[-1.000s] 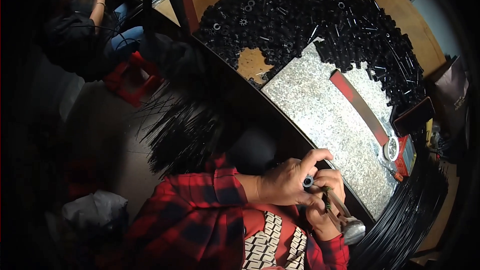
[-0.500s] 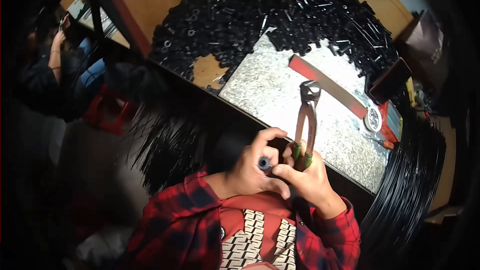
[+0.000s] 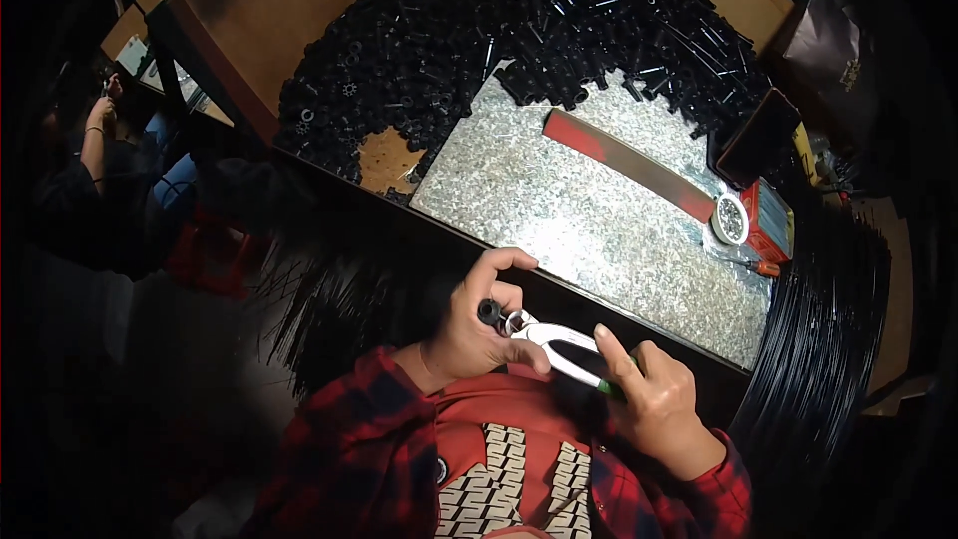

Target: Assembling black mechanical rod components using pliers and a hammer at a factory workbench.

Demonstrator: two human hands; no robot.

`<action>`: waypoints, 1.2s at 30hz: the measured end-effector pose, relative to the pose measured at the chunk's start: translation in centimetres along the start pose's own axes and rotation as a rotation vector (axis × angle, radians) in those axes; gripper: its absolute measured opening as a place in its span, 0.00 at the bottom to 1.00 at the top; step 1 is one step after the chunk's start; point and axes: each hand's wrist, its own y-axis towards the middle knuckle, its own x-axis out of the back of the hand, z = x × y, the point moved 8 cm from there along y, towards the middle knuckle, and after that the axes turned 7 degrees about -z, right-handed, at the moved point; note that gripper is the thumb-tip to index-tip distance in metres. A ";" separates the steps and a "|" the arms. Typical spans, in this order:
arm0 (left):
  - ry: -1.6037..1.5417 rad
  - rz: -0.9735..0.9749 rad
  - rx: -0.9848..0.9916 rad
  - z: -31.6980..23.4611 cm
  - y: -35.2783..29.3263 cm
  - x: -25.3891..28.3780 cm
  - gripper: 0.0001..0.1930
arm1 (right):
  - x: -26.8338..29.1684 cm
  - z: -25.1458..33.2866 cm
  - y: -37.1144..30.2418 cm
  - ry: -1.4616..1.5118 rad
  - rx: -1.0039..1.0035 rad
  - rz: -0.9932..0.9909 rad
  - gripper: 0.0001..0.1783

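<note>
My left hand [image 3: 464,327] is curled in front of my chest around a small black cylindrical piece [image 3: 488,312] with a hole in its end. The index finger arches above the piece and the thumb lies below. My right hand [image 3: 659,399] is closed on the green grips of end-cutting pincers [image 3: 567,347]. The pincers lie sideways, their jaws next to the black piece, inside the curve of my left fingers. Whether the jaws touch or bite on the piece, I cannot tell.
Beyond the speckled board [image 3: 559,220] rises a heap of black cylindrical pieces [image 3: 439,50]. A red-and-brown flat bar [image 3: 629,165] lies across the board, near a white cup [image 3: 730,220] and a screwdriver [image 3: 764,268]. Black rods [image 3: 818,339] hang at right. Another person's arm [image 3: 95,145] shows far left.
The pincers have swung from upright, jaws up, to sideways, with the jaws now at the black piece. My right hand has moved down and right; my left hand has shifted slightly left.
</note>
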 end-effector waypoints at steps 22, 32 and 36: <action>0.130 0.022 -0.065 -1.2 0.1 -1.5 0.47 | 1.8 -0.6 -1.8 -0.305 0.094 -0.275 0.33; 0.115 0.017 0.009 -0.1 0.1 -1.6 0.52 | 1.5 -1.0 -1.1 -0.027 -0.030 -0.009 0.33; 0.041 0.017 0.042 0.3 0.2 -1.9 0.54 | 1.9 -1.4 -1.2 -0.009 -0.043 -0.044 0.33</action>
